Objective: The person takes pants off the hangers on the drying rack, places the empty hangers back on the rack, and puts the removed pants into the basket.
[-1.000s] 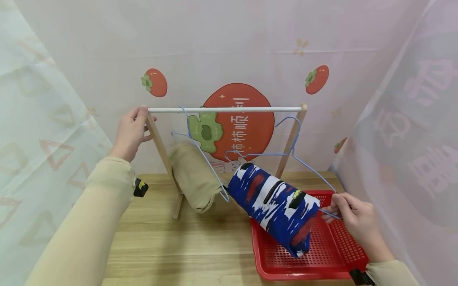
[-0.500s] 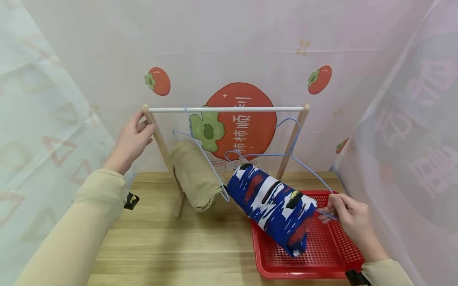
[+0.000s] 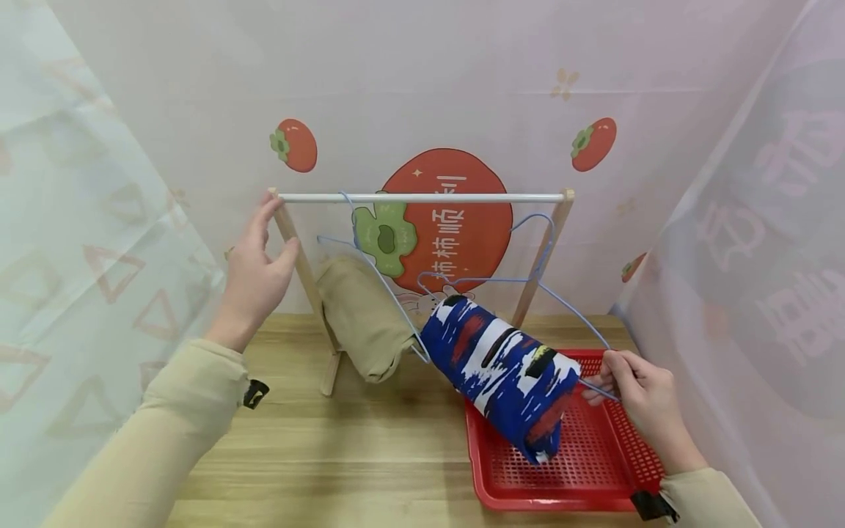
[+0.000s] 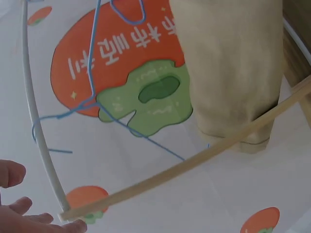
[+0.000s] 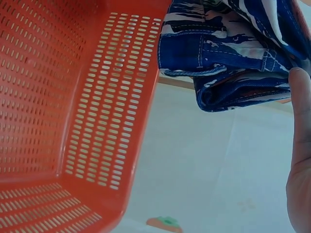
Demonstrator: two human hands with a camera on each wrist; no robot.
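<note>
My right hand (image 3: 647,400) pinches the end corner of a blue wire hanger (image 3: 576,314). Folded over its lower bar are blue, white and red printed trousers (image 3: 495,367); a stitched waistband shows in the right wrist view. This hanger's hook is near the right post, below the rail. At the left, my left hand (image 3: 254,282) has its fingers extended against the top corner of the clothes rack (image 3: 462,198), with the thumb spread apart. A second blue hanger (image 3: 389,288) hooks over the rail near that end, carrying folded khaki trousers (image 3: 359,319).
Beneath the printed trousers stands a red perforated basket (image 3: 491,499) on the wood-grain table (image 3: 370,469). Printed cloth walls (image 3: 422,59) enclose the back and both sides close to the rack and hands.
The left hand has loosened from around the rack's top corner, and its fingers have straightened upward. The right hand, hanger and printed trousers have shifted slightly left.
</note>
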